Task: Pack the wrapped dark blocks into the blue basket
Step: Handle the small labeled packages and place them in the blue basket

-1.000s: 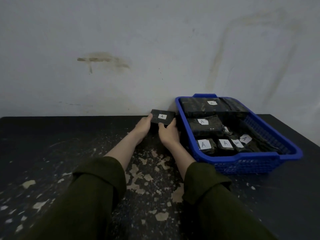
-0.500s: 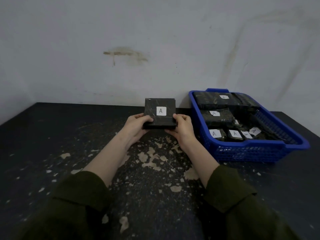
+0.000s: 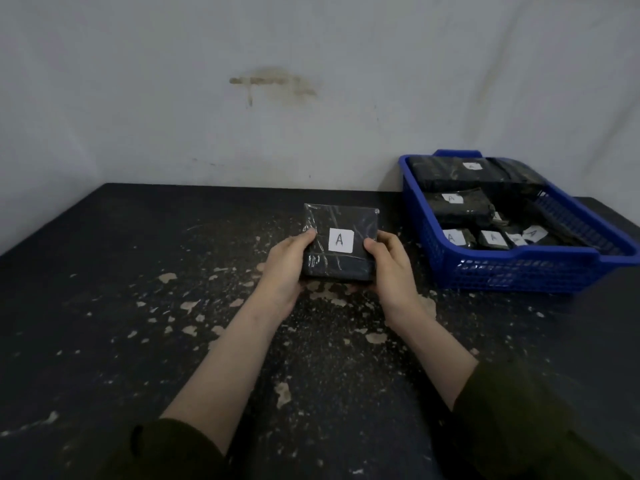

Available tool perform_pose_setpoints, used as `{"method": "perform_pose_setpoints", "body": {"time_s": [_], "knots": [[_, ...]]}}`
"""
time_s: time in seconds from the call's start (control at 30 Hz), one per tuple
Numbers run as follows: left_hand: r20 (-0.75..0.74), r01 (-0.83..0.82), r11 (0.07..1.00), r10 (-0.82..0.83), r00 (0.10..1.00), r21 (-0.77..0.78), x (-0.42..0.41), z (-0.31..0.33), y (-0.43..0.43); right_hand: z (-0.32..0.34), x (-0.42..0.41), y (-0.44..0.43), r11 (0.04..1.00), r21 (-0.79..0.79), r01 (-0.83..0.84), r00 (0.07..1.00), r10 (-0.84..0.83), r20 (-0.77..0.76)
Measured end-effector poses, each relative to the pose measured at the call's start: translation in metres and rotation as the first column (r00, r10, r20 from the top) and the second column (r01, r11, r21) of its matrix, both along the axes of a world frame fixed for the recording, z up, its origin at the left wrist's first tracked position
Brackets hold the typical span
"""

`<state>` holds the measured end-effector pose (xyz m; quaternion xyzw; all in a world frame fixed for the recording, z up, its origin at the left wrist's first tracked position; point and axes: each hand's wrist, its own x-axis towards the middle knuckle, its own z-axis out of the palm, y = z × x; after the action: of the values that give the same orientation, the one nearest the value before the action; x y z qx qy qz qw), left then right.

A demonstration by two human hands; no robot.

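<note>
A dark block wrapped in clear film (image 3: 341, 223), with a white label marked A, is held above the middle of the table. My left hand (image 3: 285, 268) grips its left side and my right hand (image 3: 389, 268) grips its right side, thumbs on top. The blue basket (image 3: 519, 268) stands at the right by the wall. Inside it lie several wrapped dark blocks (image 3: 457, 202) with white A labels. The held block is left of the basket, apart from it.
The table (image 3: 138, 271) is black with many pale chipped patches. A stained white wall (image 3: 277, 98) runs along its far edge. The basket's right part reaches the frame's edge. Dark green sleeves cover my forearms at the bottom.
Both hands have lifted the block from beside the basket's left wall and drawn it toward me and to the left. The basket has stayed put.
</note>
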<state>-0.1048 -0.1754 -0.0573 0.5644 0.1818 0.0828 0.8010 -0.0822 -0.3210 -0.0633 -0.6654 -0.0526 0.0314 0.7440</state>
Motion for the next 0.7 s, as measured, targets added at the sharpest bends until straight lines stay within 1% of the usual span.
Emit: {"method": "perform_pose_setpoints", "body": {"time_s": [0.1,0.2,0.27,0.37,0.47,0.53,0.63,0.7], "knots": [[-0.019,-0.011,0.978,0.015,1.0,0.209,-0.008,-0.012,-0.009,-0.008,-0.009,0.0,0.998,-0.051,0.02,0.999,-0.018,0.036],[0.01,-0.066,0.917,0.068,0.998,0.394,-0.015,-0.017,-0.019,-0.016,-0.014,0.001,0.997,-0.083,0.002,0.999,0.003,0.054],[0.05,-0.126,0.878,0.116,0.992,0.462,-0.018,-0.019,-0.022,-0.017,-0.015,0.001,0.997,-0.078,0.003,0.997,0.003,0.076],[0.086,-0.174,0.886,0.152,0.985,0.43,-0.017,-0.024,-0.024,-0.017,-0.014,0.0,0.997,-0.079,-0.01,0.995,0.017,0.094],[0.122,-0.208,0.874,0.172,0.978,0.439,-0.017,-0.024,-0.027,-0.019,-0.011,-0.002,0.995,-0.103,-0.007,0.995,0.017,0.099],[0.136,-0.201,0.885,0.157,0.978,0.42,-0.018,-0.023,-0.03,-0.02,-0.009,-0.003,0.995,-0.103,0.011,0.994,0.0,0.105],[0.133,-0.141,0.925,0.1,0.986,0.353,-0.018,-0.021,-0.028,-0.02,-0.007,-0.003,0.996,-0.092,0.016,0.992,-0.004,0.124],[0.136,-0.124,0.923,0.079,0.988,0.365,-0.018,-0.02,-0.027,-0.019,-0.008,-0.003,0.997,-0.076,-0.001,0.994,0.01,0.111]]}}
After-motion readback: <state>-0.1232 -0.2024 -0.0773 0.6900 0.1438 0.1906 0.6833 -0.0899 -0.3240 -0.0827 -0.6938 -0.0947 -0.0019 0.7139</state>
